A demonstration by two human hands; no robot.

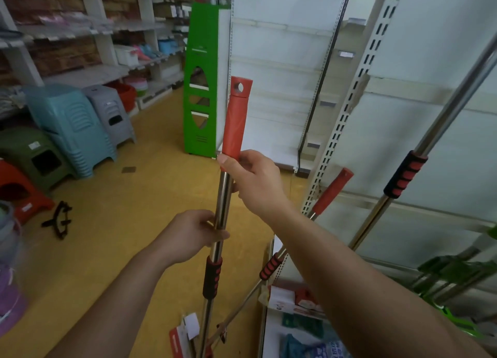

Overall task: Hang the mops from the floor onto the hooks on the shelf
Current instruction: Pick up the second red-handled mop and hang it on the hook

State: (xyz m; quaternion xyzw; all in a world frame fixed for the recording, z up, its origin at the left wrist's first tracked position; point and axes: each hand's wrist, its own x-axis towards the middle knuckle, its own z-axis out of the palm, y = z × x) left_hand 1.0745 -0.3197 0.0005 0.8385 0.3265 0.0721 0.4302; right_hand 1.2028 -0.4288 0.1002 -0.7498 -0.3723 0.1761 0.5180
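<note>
I hold a mop point(234, 120) upright in front of me: a steel pole with a red top handle that has a hanging hole, and a black-and-red foam grip lower down. My right hand point(251, 178) grips the pole just under the red handle. My left hand point(199, 232) grips the steel pole below it, above the foam grip. A second mop point(332, 190) with the same red handle leans against the white shelf upright point(349, 107) on the right. A third mop pole point(406, 177) slants across the right, its top out of frame. No hooks are visible.
White shelving panels point(430, 142) fill the right side, with packaged goods point(295, 301) on a low shelf. Stacked plastic stools point(72, 126) stand on the yellow floor at left. A green display stand point(201, 88) stands ahead, and a black object point(60, 219) lies on the floor.
</note>
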